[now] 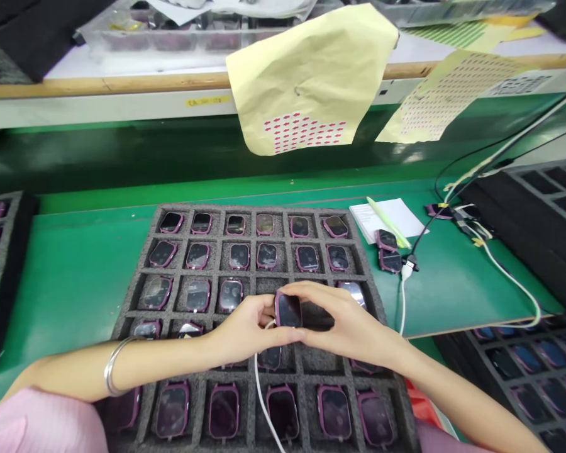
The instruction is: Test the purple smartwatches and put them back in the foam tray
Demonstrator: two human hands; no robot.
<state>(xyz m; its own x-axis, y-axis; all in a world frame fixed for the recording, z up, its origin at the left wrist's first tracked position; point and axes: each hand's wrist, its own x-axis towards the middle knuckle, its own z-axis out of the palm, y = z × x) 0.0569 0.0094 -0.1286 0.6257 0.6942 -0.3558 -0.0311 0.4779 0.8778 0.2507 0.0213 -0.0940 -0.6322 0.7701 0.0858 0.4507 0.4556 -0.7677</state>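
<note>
A purple-framed smartwatch body with a dark screen is held up over the foam tray. My left hand closes on its left edge, thumb along the bottom, with a white cable running down from between the fingers. On the other side, my right hand pinches the same watch body between thumb and fingers at its top and lower right. Around the hands, the tray's compartments hold several similar purple watch bodies. Whether the cable is joined to the watch is hidden by my fingers.
Right of the tray lie white paper with a green pen, two stacked watch bodies and a white USB cable. More foam trays stand at left and right. Yellow sticker sheets hang from the shelf edge.
</note>
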